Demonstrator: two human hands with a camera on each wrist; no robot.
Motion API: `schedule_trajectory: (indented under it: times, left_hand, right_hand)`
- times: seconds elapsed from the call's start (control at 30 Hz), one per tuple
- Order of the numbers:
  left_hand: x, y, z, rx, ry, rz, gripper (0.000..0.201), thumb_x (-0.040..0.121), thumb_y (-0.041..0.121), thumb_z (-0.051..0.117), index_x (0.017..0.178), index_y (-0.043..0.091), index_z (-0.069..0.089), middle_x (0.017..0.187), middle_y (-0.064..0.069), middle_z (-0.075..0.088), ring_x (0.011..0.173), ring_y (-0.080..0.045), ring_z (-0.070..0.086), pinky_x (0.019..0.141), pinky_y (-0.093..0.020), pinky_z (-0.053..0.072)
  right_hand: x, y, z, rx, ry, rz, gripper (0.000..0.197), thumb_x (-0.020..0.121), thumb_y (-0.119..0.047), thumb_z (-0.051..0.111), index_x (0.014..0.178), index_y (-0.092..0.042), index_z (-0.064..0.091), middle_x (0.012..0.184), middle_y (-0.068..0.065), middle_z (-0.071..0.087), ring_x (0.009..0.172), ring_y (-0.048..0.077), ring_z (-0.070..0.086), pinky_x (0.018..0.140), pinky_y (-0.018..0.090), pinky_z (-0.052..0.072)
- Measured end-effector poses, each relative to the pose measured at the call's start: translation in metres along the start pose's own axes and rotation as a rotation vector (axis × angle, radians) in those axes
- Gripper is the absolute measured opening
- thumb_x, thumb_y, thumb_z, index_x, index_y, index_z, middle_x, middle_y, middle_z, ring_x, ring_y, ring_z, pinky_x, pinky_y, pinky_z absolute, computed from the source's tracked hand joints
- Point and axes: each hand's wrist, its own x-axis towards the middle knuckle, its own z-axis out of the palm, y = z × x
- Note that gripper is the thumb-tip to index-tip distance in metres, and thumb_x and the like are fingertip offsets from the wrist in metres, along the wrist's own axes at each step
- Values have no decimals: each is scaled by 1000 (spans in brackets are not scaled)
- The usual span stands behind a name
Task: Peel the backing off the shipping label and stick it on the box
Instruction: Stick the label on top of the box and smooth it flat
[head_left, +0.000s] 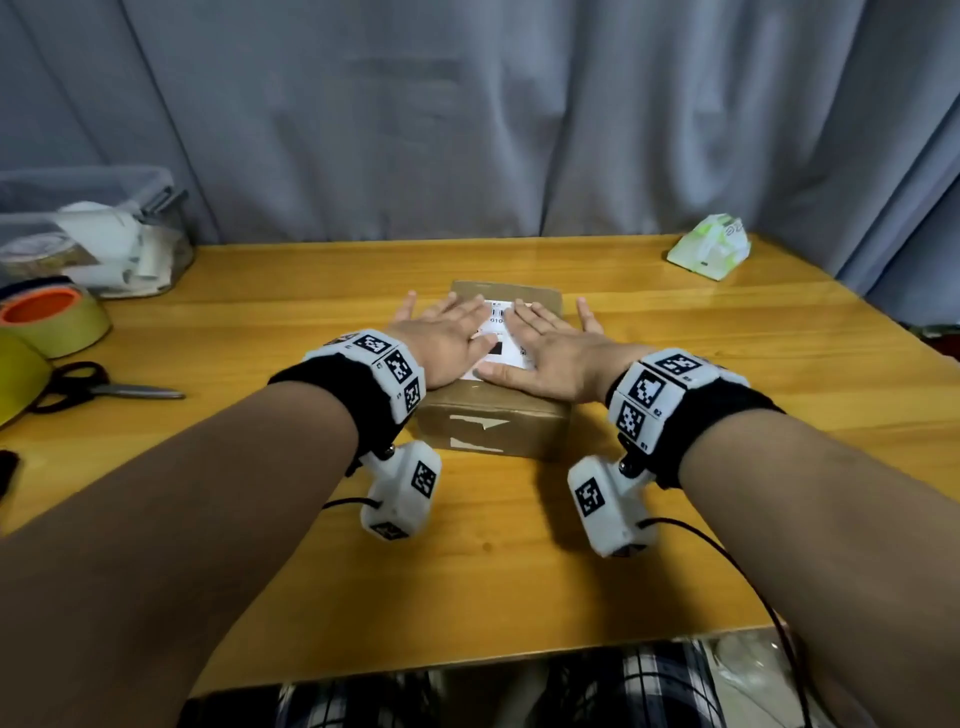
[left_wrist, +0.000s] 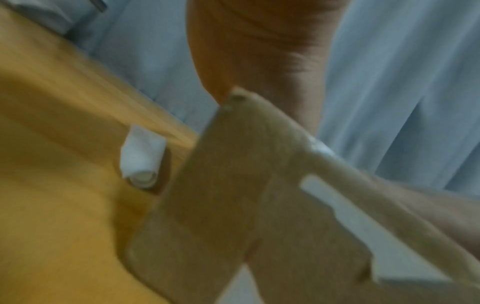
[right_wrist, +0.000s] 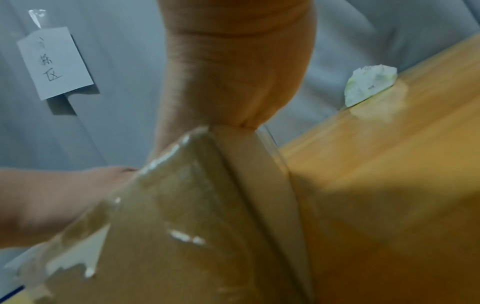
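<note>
Cardboard box sits mid-tabletop, the white label already on its top face. From the head view, the left hand and right hand lie flat on it, fingers straight and spread, holding nothing. Both wrist views are blurred, showing only box sides under the palms. To seat the label well, press from its middle out toward its edges, firmly, so no bubbles or lifted corners remain.
</note>
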Motion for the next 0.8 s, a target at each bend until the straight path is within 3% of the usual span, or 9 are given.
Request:
schedule_trajectory:
  times: [0.13, 0.27, 0.4, 0.5, 0.57, 0.63, 0.7, 0.8]
  left_hand:
    - [-6, -8, -12, 146, 6, -96, 60, 95, 53, 5, 148, 27, 0, 158, 10, -7, 146, -16, -11, 115, -54, -15]
    - [-15, 1, -8, -14, -14, 125, 59, 98, 45, 18, 149, 21, 1, 159, 4, -7, 146, -15, -10, 117, -41, -8]
    - [-22, 0, -3, -11, -117, 126, 67, 95, 53, 18, 148, 23, -8, 158, 7, -13, 146, -12, -13, 119, -42, -9]
    - [-29, -10, -7, 38, -147, 177, 78, 88, 64, 24, 148, 26, -6, 158, 9, -12, 145, -10, -14, 118, -43, -12]
    - [-34, -15, -9, 33, -122, 247, 83, 84, 64, 40, 149, 27, 3, 158, 12, -4, 146, -10, -9, 118, -41, -10]
    - [-33, -16, -6, 3, -40, 277, 82, 81, 56, 54, 148, 25, 18, 158, 10, 11, 147, -13, 5, 119, -36, 1]
    - [-27, -14, -3, -41, 68, 251, 75, 80, 52, 60, 144, 24, 32, 154, 6, 29, 142, -16, 27, 118, -33, 19]
    - [-17, -9, 0, -67, 149, 201, 65, 79, 53, 60, 136, 27, 44, 142, 3, 50, 127, -20, 48, 107, -35, 39]
  right_hand:
    - [-6, 16, -5, -69, -25, 54, 103, 72, -85, 9, 149, -18, -10, 160, 0, -13, 147, 13, -11, 113, 55, -21]
    - [-16, 5, -4, -3, -24, -82, 109, 73, -82, 27, 148, -14, -13, 159, 6, -17, 146, 16, -17, 115, 52, -18]
    - [-23, -11, -1, -62, -88, -132, 128, 65, -79, 52, 147, -9, -17, 158, 7, -18, 146, 18, -17, 117, 47, -17]
    - [-21, -8, 0, -85, -30, -132, 123, 69, -72, 58, 148, -9, -12, 160, 8, -11, 148, 18, -10, 118, 42, -15]
    - [-19, -7, 2, -53, 21, -149, 115, 73, -66, 59, 149, -9, -7, 160, 9, -7, 148, 17, -6, 119, 38, -12]
    - [-18, -8, 3, -24, 68, -172, 106, 77, -58, 61, 150, -9, 1, 161, 8, 0, 148, 17, 1, 119, 35, -6]
    - [-14, -7, 2, 16, 107, -168, 96, 80, -48, 65, 150, -11, 11, 160, 7, 10, 148, 19, 11, 119, 32, 4]
    - [-5, -3, -1, 38, 171, -138, 82, 78, -39, 69, 146, -15, 29, 152, 6, 34, 137, 26, 36, 111, 33, 30]
